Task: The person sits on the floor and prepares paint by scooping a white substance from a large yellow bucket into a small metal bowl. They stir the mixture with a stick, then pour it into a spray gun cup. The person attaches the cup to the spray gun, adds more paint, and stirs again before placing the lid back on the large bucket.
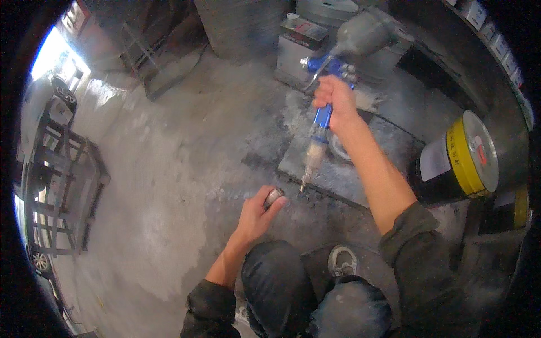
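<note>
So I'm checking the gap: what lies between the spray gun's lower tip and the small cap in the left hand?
Only bare, dusty concrete floor shows between the spray gun tip and the cap, in the head view.

Hidden from my view
My left hand covers most of the small metal piece; the spray gun cup blurs.

Two hands: left hand, right hand. One blue spray gun in the right, one small metal fitting in the left. One yellow-banded drum right of right arm. One battery beyond the right hand. One metal rack far left.
</note>
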